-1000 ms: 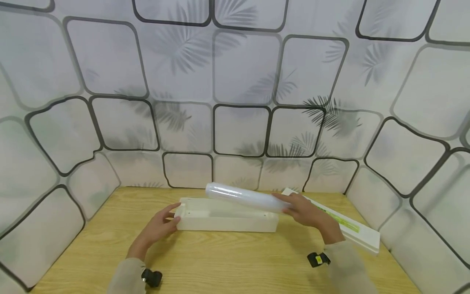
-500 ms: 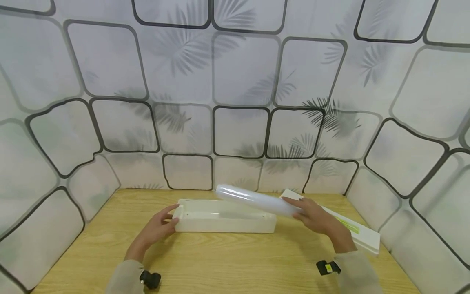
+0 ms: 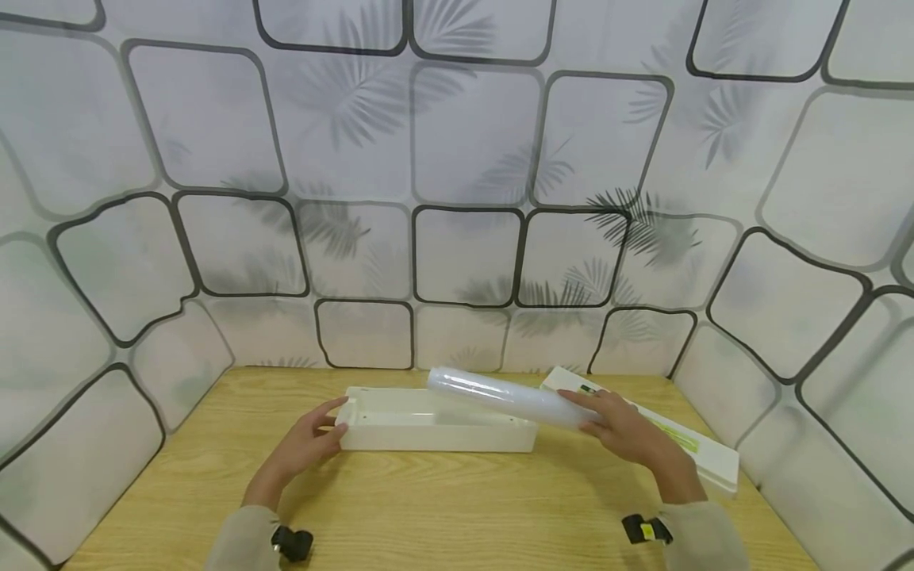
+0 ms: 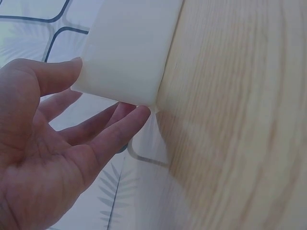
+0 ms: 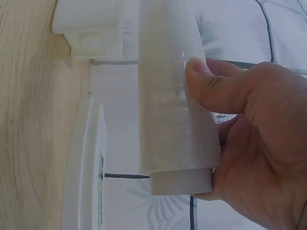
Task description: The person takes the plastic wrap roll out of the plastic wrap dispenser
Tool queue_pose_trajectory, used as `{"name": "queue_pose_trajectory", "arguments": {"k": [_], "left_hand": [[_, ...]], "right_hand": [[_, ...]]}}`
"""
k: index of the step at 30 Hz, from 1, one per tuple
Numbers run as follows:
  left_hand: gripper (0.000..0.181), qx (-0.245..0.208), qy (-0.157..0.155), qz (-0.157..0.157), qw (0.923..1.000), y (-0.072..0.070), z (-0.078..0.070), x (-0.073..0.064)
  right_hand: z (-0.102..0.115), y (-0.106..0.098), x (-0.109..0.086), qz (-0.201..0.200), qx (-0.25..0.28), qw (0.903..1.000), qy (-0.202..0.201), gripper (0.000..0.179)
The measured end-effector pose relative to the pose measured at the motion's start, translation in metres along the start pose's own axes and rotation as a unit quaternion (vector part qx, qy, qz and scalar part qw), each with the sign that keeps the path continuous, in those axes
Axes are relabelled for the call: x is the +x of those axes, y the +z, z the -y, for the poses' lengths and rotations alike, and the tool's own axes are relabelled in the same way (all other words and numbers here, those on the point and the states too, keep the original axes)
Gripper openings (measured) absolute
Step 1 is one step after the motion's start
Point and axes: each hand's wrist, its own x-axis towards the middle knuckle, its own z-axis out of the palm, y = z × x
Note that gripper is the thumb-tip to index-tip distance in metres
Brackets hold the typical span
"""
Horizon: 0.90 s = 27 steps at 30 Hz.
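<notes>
A roll of plastic cling film slants above the right part of an open white box in the head view. My right hand grips the roll near its right end. In the right wrist view, the thumb lies along the side of the film roll, and its core sticks out past the wrap. At the box's left end, my left hand holds the corner between thumb and fingers. The left wrist view shows fingertips against the end of the box. The box stands on the table.
A long white lid with a green label lies slanted at the right of the wooden table, partly behind my right hand. Patterned cloth walls enclose the back and both sides.
My right hand has moved right and slightly down with the cling film roll, whose left end has come away from over the box's left part. The left hand stays almost still.
</notes>
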Motion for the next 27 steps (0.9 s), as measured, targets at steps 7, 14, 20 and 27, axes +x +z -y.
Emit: {"name": "queue_pose_trajectory", "arguments": {"k": [7, 14, 20, 27], "left_hand": [[0.063, -0.002, -0.002, -0.001, 1.0, 0.0, 0.0, -0.001], [0.063, 0.004, -0.002, -0.004, 1.0, 0.001, 0.001, 0.001], [0.063, 0.007, 0.001, -0.004, 1.0, -0.001, 0.0, 0.002], [0.063, 0.011, -0.006, -0.004, 0.9999, 0.001, -0.003, 0.0]], "right_hand": [[-0.003, -0.002, -0.006, -0.022, -0.004, 0.9995, -0.02, 0.052], [-0.008, -0.003, -0.009, -0.031, -0.001, 0.9993, -0.02, 0.054], [-0.01, -0.003, -0.01, -0.03, 0.009, 0.9995, -0.007, 0.053], [-0.015, -0.003, -0.015, -0.027, 0.014, 0.9995, -0.001, 0.052]]}}
